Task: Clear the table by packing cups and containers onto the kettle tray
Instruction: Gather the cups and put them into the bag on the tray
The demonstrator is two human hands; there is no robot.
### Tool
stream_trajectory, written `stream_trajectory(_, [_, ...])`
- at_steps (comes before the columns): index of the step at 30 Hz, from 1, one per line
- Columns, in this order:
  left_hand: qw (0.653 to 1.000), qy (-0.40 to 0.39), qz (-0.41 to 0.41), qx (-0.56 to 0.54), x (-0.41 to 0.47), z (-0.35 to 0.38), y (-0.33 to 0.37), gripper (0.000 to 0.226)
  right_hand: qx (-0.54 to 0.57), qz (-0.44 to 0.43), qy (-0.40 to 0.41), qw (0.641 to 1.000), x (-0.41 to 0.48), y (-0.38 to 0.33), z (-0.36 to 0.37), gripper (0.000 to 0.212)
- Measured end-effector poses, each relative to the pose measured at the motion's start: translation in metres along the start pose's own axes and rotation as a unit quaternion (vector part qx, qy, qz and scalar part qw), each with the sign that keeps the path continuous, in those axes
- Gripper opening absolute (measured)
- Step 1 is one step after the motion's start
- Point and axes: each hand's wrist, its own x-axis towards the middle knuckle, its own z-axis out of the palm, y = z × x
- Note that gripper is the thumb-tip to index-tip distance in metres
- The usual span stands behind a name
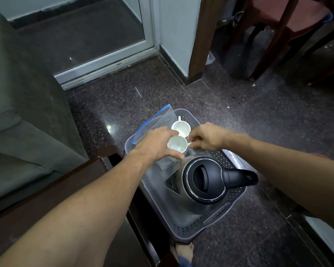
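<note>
A grey perforated tray (189, 226) holds a steel kettle (202, 182) with a black lid and handle. Beyond the kettle stand two white cups: the near cup (176, 145) and the far cup (181, 127). A clear zip bag (158, 122) with a blue edge leans at the tray's far left. My left hand (158, 144) reaches over the bag, fingers spread around the near cup's left side. My right hand (206, 138) pinches that cup's handle from the right. Both cups sit upright and look empty.
The tray rests partly on a dark wooden table (69, 191) at the left, over a dark granite floor. A grey sofa (17, 112) stands at the left. A glass door (96, 41) is behind, a wooden chair (281, 26) at the far right. My foot (183, 251) shows below.
</note>
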Motion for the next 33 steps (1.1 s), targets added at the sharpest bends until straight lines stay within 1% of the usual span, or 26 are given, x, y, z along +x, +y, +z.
stream_trajectory(1, [1.000, 0.006, -0.001, -0.004, 0.001, -0.002, -0.001, 0.085, -0.017, -0.003, 0.007, 1.000, 0.000, 0.001, 0.001, 0.004])
stream_trajectory(3, [0.998, 0.057, -0.020, -0.020, 0.005, -0.004, -0.001, 0.079, -0.032, -0.006, 0.018, 0.999, -0.003, 0.006, 0.002, 0.008])
stream_trajectory(5, [0.992, 0.105, -0.071, -0.027, 0.012, -0.006, 0.008, 0.074, -0.030, -0.006, 0.023, 0.999, -0.005, 0.011, 0.004, 0.013])
stream_trajectory(7, [0.986, 0.099, -0.132, 0.012, 0.025, -0.005, 0.023, 0.080, -0.033, -0.005, 0.027, 0.999, -0.007, 0.014, 0.006, 0.004])
stream_trajectory(9, [0.979, 0.093, -0.176, 0.045, 0.038, -0.002, 0.038, 0.084, -0.037, -0.007, 0.031, 0.999, -0.005, 0.016, 0.008, 0.006])
stream_trajectory(13, [0.971, 0.075, -0.222, 0.054, 0.057, 0.003, 0.049, 0.078, -0.032, -0.001, 0.039, 0.999, -0.002, 0.018, 0.011, 0.005])
stream_trajectory(17, [0.970, 0.091, -0.217, 0.059, 0.066, 0.006, 0.047, 0.053, -0.035, 0.007, 0.036, 0.999, -0.003, 0.019, 0.012, 0.007])
stream_trajectory(19, [0.971, 0.096, -0.207, 0.071, 0.066, 0.004, 0.044, 0.047, -0.040, 0.012, 0.030, 0.999, -0.004, 0.020, 0.012, 0.008])
stream_trajectory(27, [0.982, 0.059, -0.161, 0.079, 0.068, -0.002, 0.031, 0.048, -0.148, 0.045, 0.001, 0.988, -0.002, 0.011, 0.012, 0.009])
stream_trajectory(29, [0.984, 0.067, -0.152, 0.066, 0.066, -0.001, 0.028, 0.049, -0.153, 0.050, -0.005, 0.987, -0.002, 0.008, 0.010, 0.010])
stream_trajectory(33, [0.983, 0.113, -0.143, 0.028, 0.058, 0.004, 0.022, 0.067, -0.146, 0.054, -0.017, 0.988, -0.007, 0.002, 0.004, 0.011])
